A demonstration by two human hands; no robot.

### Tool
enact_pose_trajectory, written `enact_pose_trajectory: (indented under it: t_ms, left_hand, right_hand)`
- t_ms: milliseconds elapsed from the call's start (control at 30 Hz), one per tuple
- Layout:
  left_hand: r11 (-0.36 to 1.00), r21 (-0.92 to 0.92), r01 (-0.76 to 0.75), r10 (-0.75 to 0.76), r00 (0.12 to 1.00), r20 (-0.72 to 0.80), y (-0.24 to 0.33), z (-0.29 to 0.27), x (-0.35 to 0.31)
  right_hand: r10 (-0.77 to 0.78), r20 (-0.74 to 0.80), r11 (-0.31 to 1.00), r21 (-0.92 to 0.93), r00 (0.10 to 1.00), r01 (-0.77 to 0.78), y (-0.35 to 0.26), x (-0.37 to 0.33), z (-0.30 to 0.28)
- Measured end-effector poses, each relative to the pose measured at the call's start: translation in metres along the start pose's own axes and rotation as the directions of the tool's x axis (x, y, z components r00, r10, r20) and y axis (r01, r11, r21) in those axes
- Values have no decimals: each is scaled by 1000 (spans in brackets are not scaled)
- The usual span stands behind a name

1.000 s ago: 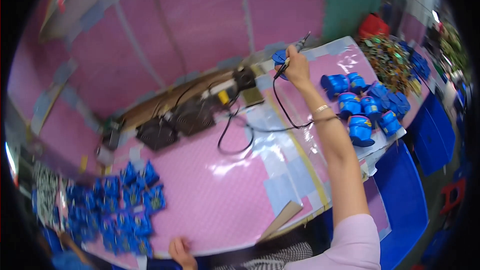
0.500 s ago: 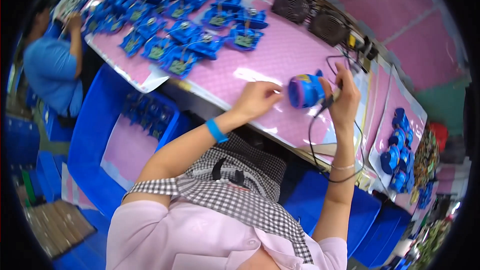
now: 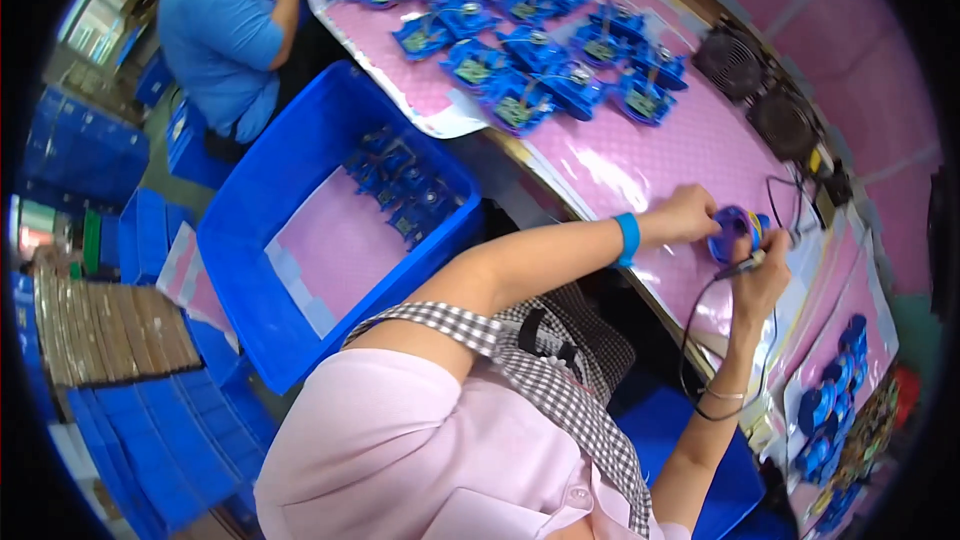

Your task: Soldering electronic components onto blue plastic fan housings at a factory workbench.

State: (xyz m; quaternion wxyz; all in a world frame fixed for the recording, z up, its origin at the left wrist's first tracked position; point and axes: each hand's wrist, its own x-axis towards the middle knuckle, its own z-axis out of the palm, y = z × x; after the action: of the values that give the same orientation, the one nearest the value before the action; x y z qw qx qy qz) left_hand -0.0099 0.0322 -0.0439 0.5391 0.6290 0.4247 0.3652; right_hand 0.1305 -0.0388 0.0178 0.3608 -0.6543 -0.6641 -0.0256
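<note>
1 round blue-and-purple housing [image 3: 732,221], held up, 1 corded tool [image 3: 746,266] beside it

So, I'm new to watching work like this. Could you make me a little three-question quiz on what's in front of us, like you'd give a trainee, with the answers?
1. Which hand holds the corded tool?
A) left
B) right
C) neither

2. True or false: a blue wristband is worn on the left arm.

3. Fill the gap: ___ black fans stand along the back of the pink-topped table.

Key:
1. B, the right hand.
2. True.
3. Two.
</note>
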Motion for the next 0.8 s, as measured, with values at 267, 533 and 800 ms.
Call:
enact_pose_trajectory:
  t_ms: [267, 533, 800]
  left_hand:
    - [883, 462, -86, 47, 994, 95, -13, -73, 51]
    - [745, 463, -480, 656, 654, -377, 54, -67, -2]
    - [876, 409, -257, 320, 943, -92, 22, -58, -151]
  right_hand:
    - [8, -300, 1000, -8, 954, -11, 7, -3, -21]
    - [272, -218, 935, 291, 937, -204, 8, -63, 7]
    - [-95, -247, 985, 118, 964, 128, -13, -47, 12]
